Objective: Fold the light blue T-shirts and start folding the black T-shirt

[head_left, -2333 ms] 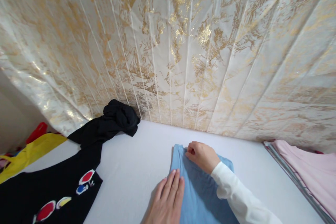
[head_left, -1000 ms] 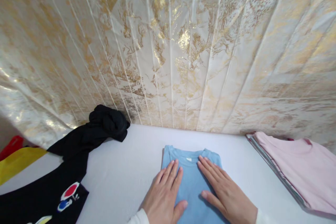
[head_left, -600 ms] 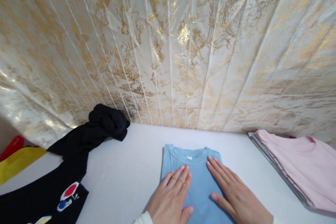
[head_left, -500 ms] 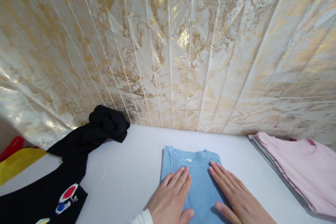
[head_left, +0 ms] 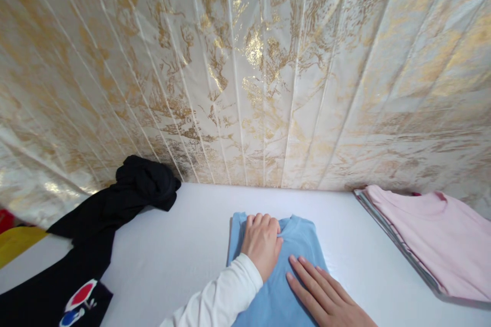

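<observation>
One light-blue shirt (head_left: pixel 305 237) lies flat on the white surface (head_left: pixel 180 255), neckline toward the gold-patterned curtain (head_left: pixel 238 87); the left hand (head_left: pixel 262 245) clutches its collar, fingers curled, while the right hand (head_left: pixel 322 296) rests on its front, fingers extended. Well apart on either side lie a black garment (head_left: pixel 76 265), left, and pink top (head_left: pixel 433 240), right, stacked.

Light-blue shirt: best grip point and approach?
Probably the top-right corner of the light-blue shirt, pinched from its far right side. That corner is uncovered and lies nearly flat, so its thin edge suits a pinch. The left hand is curled over the collar, puckering it; the right hand rests flat lower down.
</observation>
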Demonstrator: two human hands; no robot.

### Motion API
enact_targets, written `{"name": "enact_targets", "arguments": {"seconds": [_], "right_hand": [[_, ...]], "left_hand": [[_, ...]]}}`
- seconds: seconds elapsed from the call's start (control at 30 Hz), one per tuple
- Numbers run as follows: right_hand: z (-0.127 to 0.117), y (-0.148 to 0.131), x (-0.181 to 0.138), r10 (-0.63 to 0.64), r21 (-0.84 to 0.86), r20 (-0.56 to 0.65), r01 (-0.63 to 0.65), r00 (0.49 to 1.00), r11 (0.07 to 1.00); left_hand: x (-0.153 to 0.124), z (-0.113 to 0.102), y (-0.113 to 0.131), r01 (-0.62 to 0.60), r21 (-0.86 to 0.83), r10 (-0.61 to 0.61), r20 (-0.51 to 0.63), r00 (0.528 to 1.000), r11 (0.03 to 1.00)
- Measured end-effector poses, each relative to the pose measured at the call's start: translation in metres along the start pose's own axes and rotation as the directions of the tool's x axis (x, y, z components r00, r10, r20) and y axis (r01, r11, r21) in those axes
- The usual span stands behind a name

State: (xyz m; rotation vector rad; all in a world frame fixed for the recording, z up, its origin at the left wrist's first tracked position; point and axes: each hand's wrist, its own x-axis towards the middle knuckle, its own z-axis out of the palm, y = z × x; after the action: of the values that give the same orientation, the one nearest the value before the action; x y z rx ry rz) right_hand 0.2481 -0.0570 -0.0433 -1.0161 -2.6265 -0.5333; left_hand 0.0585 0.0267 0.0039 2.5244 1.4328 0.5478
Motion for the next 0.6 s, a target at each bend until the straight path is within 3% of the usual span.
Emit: {"name": "enact_targets", "arguments": {"seconds": [0.13, 0.23, 0.33, 0.47, 0.6], "right_hand": [[-0.013, 0.006, 0.001, 0.005, 0.143, 0.107, -0.02, 0.994, 0.989], [-0.023, 0.011, -0.002, 0.029, 0.239, 0.176, -0.071, 0.984, 0.969], [-0.027, 0.018, -0.003, 0.089, 0.309, 0.251, -0.167, 0.964, 0.936], [-0.011, 0.043, 0.006, 0.188, 0.344, 0.319, -0.298, 0.929, 0.891], [0.005, 0.066, 0.02, 0.262, 0.302, 0.318, -0.359, 0.911, 0.883]], "left_hand": [[-0.007, -0.004, 0.004, -0.005, -0.008, 0.005, -0.029, 1.0, 1.0], [-0.022, -0.005, 0.007, -0.155, -0.012, 0.155, -0.016, 0.988, 0.988], [-0.043, 0.002, 0.004, -0.314, -0.003, 0.313, 0.097, 0.945, 0.949], [-0.06, 0.013, -0.005, -0.403, 0.008, 0.393, 0.205, 0.897, 0.915], [-0.06, 0.015, -0.009, -0.429, 0.069, 0.41, 0.192, 0.891, 0.901]]}}
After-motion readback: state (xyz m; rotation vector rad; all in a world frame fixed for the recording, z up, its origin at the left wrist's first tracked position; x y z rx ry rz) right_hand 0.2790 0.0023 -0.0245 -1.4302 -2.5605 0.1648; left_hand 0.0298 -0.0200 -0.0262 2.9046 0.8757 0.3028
